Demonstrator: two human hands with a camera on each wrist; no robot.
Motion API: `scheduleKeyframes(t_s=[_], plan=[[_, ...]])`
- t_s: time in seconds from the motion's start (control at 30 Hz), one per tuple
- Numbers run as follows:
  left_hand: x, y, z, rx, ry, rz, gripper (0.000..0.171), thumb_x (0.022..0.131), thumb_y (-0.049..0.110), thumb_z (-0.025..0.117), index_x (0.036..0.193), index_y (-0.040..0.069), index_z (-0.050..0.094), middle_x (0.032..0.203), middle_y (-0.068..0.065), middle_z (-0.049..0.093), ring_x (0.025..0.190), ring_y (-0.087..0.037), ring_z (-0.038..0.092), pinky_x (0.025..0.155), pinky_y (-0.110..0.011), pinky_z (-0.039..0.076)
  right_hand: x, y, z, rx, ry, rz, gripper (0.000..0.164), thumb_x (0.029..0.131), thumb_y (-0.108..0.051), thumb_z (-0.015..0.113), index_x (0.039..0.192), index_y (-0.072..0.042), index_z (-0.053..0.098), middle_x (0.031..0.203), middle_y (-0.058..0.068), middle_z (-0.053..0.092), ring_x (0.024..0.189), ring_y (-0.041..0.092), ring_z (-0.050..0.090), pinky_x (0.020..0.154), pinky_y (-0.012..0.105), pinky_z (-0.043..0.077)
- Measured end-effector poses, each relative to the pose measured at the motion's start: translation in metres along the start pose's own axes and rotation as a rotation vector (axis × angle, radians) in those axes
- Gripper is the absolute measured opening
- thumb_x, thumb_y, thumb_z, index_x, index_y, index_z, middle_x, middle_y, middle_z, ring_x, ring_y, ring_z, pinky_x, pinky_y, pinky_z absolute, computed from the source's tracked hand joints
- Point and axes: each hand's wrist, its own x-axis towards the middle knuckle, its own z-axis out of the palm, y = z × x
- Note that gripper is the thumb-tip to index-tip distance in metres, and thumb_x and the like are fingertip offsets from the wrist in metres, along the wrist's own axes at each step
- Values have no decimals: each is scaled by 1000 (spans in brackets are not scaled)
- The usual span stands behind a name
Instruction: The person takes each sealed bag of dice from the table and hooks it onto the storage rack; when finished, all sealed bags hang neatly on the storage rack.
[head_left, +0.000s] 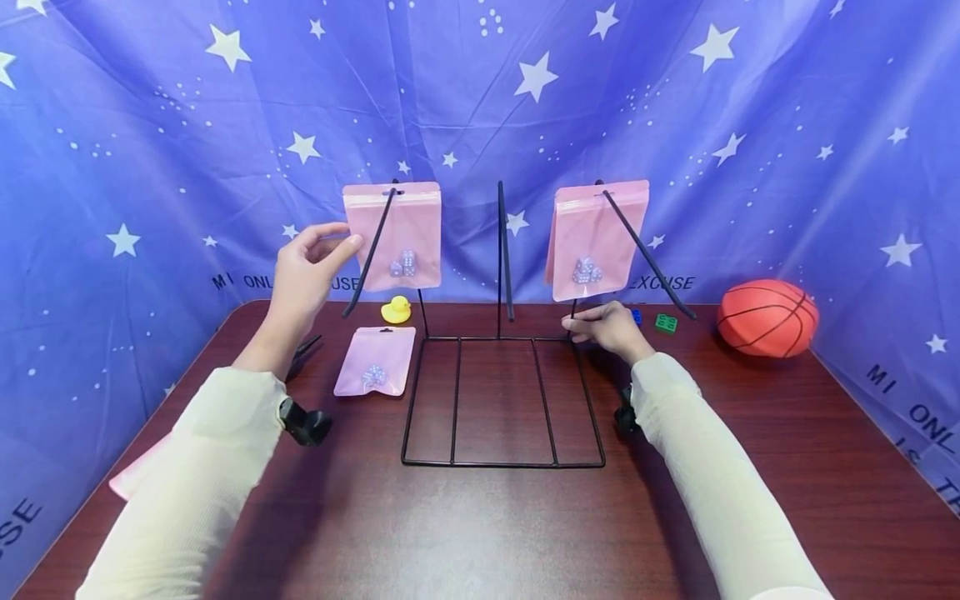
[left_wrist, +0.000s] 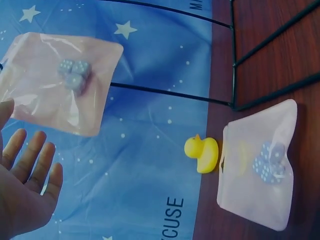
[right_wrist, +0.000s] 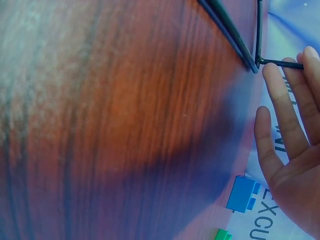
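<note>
The black wire rack (head_left: 505, 267) stands up. The left pink bag (head_left: 414, 227) hangs straight from its top hole, with spotty dice (head_left: 408, 264) at the bottom. Another pink bag (head_left: 594, 233) hangs on the right.

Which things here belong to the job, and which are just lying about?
Likely the job:
black wire rack, right hand at its upright
left-hook pink bag, left hand at its edge
right-hook pink bag
flat-lying pink bag

Apparently just lying about:
yellow duck
blue block
green block
red-orange ball
half-hidden dark object, use unclear
</note>
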Motion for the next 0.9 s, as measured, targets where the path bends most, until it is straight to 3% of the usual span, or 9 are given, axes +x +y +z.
scheduleKeyframes(t_s=[0.17, 0.37, 0.67, 0.9], plan=[[-6, -3, -9, 38, -22, -14, 49, 97, 35, 71, 135, 5, 62, 110, 4, 69, 105, -5, 61, 92, -27, 46, 1, 0, 0, 2, 0, 2, 42, 98, -29, 71, 123, 4, 70, 109, 21, 74, 96, 29, 75, 105, 52, 45], [-16, -10, -20, 58, -44, -31, 44, 98, 34, 69, 133, 8, 65, 98, 14, 69, 98, -8, 64, 90, -26, 48, 1, 0, 0, 7, 1, -20, 42, 97, -27, 72, 124, 6, 69, 114, 23, 72, 91, 27, 76, 106, 53, 44], [-31, -18, -30, 99, -97, -25, 40, 100, 35, 67, 128, 7, 65, 87, 19, 68, 88, -7, 63, 79, -19, 50, 0, -2, 0, -3, -7, -11, 44, 97, -29, 71, 125, 4, 69, 115, 21, 72, 96, 29, 75, 109, 54, 40], [-38, -31, -33, 92, -125, -45, 44, 100, 30, 67, 131, -1, 62, 85, 20, 68, 85, -6, 64, 76, -17, 51, 1, -1, 2, 5, -1, -17, 44, 98, -28, 71, 125, 6, 68, 111, 22, 72, 95, 30, 75, 110, 53, 40]])
